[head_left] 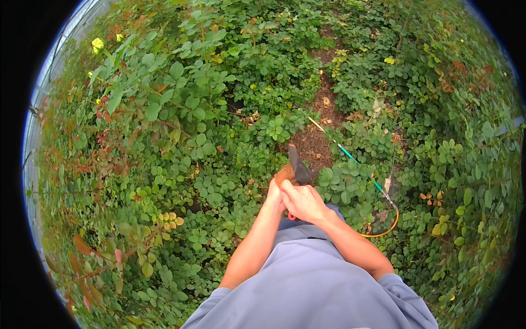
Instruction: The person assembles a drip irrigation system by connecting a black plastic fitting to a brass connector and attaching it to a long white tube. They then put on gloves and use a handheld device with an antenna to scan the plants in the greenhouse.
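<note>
Both my hands are together in front of my waist, at what looks like a brown and dark grey work glove (284, 174). My right hand (304, 203) is closed, its curled fingers gripping the near edge of the glove. Close against it is my left hand (275, 196); its fingers are hidden by the brown material, perhaps inside it. The glove's dark part sticks up and out beyond my hands, over a strip of bare soil. A small red loop (292, 217) shows just below my hands; I cannot make out what it belongs to.
A thin green pole (348, 153) with a pale end lies among the leaves on the right, joined by a metal fitting to a yellow hose (390, 227). Dense rose bushes (203, 137) surround me. A brown soil path (326, 98) runs ahead. Yellow buds (98, 45) stand far left.
</note>
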`<act>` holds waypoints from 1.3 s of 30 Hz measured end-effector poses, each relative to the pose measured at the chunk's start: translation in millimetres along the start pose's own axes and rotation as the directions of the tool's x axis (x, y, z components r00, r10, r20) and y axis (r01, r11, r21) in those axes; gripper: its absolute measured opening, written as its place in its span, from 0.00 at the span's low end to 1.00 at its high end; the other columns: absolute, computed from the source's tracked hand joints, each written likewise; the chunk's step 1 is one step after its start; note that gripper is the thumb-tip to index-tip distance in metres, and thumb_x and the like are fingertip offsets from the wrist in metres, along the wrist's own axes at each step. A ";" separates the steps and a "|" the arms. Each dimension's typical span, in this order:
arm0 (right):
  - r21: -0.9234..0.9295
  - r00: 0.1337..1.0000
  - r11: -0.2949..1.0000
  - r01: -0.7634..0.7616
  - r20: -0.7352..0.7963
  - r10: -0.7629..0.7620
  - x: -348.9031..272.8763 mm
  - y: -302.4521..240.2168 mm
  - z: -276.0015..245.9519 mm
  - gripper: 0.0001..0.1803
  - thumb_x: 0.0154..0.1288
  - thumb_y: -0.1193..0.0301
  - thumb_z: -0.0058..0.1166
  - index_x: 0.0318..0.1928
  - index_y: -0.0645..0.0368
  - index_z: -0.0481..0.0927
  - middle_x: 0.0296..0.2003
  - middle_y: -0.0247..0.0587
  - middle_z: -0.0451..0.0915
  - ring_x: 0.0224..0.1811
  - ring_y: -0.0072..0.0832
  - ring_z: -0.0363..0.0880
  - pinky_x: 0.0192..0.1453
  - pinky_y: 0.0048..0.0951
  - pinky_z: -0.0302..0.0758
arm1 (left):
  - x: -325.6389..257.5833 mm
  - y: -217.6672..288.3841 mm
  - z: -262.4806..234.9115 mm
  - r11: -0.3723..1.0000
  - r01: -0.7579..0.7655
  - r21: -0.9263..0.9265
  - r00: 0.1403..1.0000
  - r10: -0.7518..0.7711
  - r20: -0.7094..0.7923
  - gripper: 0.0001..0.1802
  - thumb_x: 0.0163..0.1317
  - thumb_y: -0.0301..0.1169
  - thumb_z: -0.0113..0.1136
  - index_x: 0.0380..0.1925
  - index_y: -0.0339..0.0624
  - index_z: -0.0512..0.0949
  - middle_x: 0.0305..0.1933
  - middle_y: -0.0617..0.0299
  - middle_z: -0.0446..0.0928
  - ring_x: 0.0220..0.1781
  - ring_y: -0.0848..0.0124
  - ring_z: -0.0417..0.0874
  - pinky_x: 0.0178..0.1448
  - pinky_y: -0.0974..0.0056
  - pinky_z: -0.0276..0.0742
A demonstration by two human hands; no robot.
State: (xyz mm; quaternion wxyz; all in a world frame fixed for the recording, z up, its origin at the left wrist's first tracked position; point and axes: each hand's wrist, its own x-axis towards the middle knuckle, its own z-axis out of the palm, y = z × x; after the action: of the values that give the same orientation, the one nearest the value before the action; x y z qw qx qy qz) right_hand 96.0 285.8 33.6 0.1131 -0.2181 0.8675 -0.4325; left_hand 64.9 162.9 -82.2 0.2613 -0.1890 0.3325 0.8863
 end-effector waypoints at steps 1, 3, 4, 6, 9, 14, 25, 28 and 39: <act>0.036 0.999 0.999 -0.025 0.031 0.024 -0.8 -0.2 -2.8 0.03 0.65 0.76 0.43 0.36 0.61 0.64 0.16 0.42 0.77 0.17 0.41 0.80 0.23 0.41 0.76 | 3.3 2.5 -2.2 0.993 -0.058 0.101 0.998 0.057 0.018 0.26 0.75 0.45 0.48 0.66 0.44 0.66 0.67 0.53 0.70 0.63 0.64 0.74 0.61 0.56 0.76; 0.018 0.995 1.000 0.016 0.100 -0.018 -2.6 -7.5 -7.3 0.02 0.65 0.76 0.42 0.36 0.61 0.64 0.16 0.42 0.77 0.17 0.40 0.80 0.24 0.42 0.76 | 12.1 3.2 -0.1 0.976 -0.124 0.176 0.992 0.128 -0.008 0.26 0.76 0.45 0.47 0.66 0.44 0.66 0.66 0.54 0.70 0.63 0.64 0.74 0.63 0.56 0.75; 0.009 0.990 0.999 0.037 0.134 -0.037 -4.0 -10.5 -8.4 0.02 0.66 0.76 0.41 0.36 0.61 0.64 0.16 0.42 0.77 0.17 0.40 0.80 0.24 0.42 0.76 | 17.1 2.8 2.3 0.977 -0.133 0.167 0.989 0.140 -0.036 0.26 0.76 0.45 0.46 0.66 0.44 0.66 0.66 0.54 0.70 0.63 0.64 0.74 0.63 0.56 0.74; -0.055 0.983 0.994 0.096 0.162 -0.086 -0.4 -8.8 -6.2 0.03 0.63 0.77 0.42 0.36 0.61 0.64 0.15 0.41 0.77 0.17 0.39 0.80 0.24 0.42 0.75 | 31.3 1.0 13.0 0.982 -0.144 0.119 0.985 0.155 -0.082 0.26 0.76 0.45 0.45 0.67 0.43 0.66 0.65 0.55 0.71 0.63 0.64 0.74 0.65 0.57 0.72; -0.138 0.960 0.987 0.079 0.277 -0.038 -1.4 -6.8 -13.1 0.04 0.61 0.78 0.42 0.36 0.62 0.63 0.14 0.40 0.75 0.17 0.39 0.81 0.25 0.42 0.75 | 42.5 -6.5 28.6 0.987 -0.156 0.044 0.979 0.160 -0.129 0.26 0.76 0.45 0.44 0.67 0.43 0.67 0.65 0.56 0.71 0.64 0.64 0.73 0.67 0.57 0.70; -0.071 0.959 0.997 0.021 0.284 -0.001 -2.0 -11.9 -13.2 0.04 0.61 0.78 0.41 0.37 0.62 0.62 0.14 0.42 0.74 0.18 0.40 0.81 0.25 0.42 0.75 | 63.3 9.4 45.2 0.970 -0.241 -0.028 0.966 0.238 -0.099 0.26 0.77 0.45 0.42 0.67 0.42 0.67 0.63 0.58 0.72 0.64 0.64 0.72 0.70 0.57 0.66; 0.115 0.926 0.993 -0.039 0.377 -0.008 -2.3 -34.9 -6.8 0.03 0.64 0.78 0.38 0.38 0.61 0.61 0.17 0.50 0.76 0.18 0.41 0.82 0.25 0.42 0.77 | 74.1 55.0 -0.2 0.759 -0.090 -0.644 0.817 0.426 0.388 0.41 0.71 0.64 0.41 0.65 0.37 0.69 0.60 0.56 0.78 0.67 0.59 0.73 0.73 0.52 0.65; 0.187 0.930 0.976 -0.108 0.366 0.033 -7.8 -25.5 -13.2 0.02 0.66 0.77 0.37 0.38 0.61 0.61 0.18 0.51 0.76 0.18 0.40 0.82 0.25 0.41 0.77 | 64.3 59.6 26.8 0.789 -0.205 -0.579 0.694 0.534 0.483 0.43 0.68 0.65 0.45 0.66 0.37 0.67 0.58 0.59 0.80 0.66 0.59 0.74 0.77 0.51 0.58; 0.242 0.921 0.964 -0.110 0.388 0.008 -10.0 -28.9 -7.6 0.02 0.72 0.75 0.42 0.41 0.57 0.64 0.14 0.40 0.77 0.15 0.33 0.82 0.21 0.35 0.76 | 20.9 78.3 60.6 0.714 -0.401 -0.574 0.695 0.646 0.317 0.43 0.66 0.64 0.51 0.66 0.40 0.69 0.58 0.58 0.81 0.69 0.58 0.71 0.78 0.52 0.57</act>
State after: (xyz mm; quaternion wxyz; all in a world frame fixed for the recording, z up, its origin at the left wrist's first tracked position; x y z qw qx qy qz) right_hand 109.9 280.5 61.3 0.3214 -0.2553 0.7708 -0.4871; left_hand -7.5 161.3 -11.5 0.0120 0.0953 0.0734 0.9927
